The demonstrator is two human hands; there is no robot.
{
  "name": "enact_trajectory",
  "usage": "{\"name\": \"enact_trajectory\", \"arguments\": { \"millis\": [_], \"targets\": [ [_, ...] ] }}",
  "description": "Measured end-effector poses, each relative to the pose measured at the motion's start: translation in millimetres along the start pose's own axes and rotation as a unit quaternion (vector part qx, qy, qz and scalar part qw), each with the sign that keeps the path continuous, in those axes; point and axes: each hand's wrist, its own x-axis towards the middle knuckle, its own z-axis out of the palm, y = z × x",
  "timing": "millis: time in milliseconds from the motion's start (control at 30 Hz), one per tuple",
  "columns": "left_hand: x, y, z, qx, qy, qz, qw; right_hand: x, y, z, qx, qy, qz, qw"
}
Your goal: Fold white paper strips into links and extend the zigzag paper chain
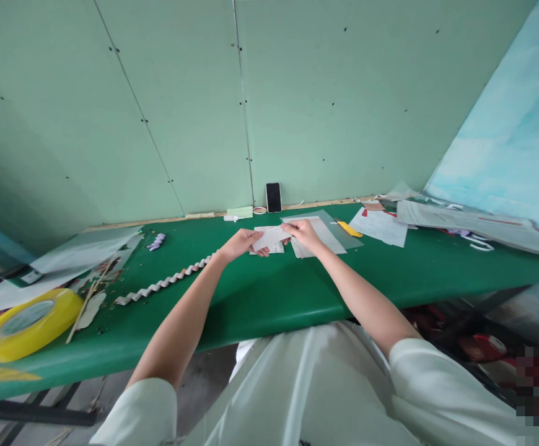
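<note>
A small white paper (270, 237) is stretched between my two hands above the green tabletop. My left hand (243, 243) pinches its left end, and my right hand (303, 232) grips its right end between thumb and fingers. Another printed paper (276, 248) lies just beneath it, close to my left fingertips. Beside my right hand, white sheets (328, 238) rest on a clear plastic sheet (350, 240). A zigzag folded paper strip (162, 283) runs from the left toward my left forearm.
A phone (274, 197) leans against the wall. A yellow cutter (349, 229) lies right of the sheets, near loose papers (381, 227) and a large paper stack (478, 226). At the left are a yellow tape roll (62, 319), thin sticks (88, 297) and a purple item (157, 241).
</note>
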Motion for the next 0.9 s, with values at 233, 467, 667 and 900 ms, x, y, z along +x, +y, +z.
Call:
{"name": "enact_trajectory", "arguments": {
  "millis": [233,467,667,900],
  "targets": [
    [1.0,1.1,1.9,0.056,-0.005,0.018,0.998,0.5,3.6,-1.6,-0.027,-0.004,0.002,1.0],
    [4.7,-10.2,6.3,0.138,-0.037,0.011,0.99,-2.4,0.1,2.9,-0.208,-0.055,-0.126,0.968],
    [0.6,-10.0,9.3,0.165,-0.093,0.011,0.982,-1.6,-0.1,20.1,-0.232,-0.153,-0.086,0.957],
    [-1.2,-2.3,-0.8,0.135,-0.084,-0.005,0.987,3.8,1.0,-14.0,-0.205,-0.106,0.002,0.973]
  ]
}}
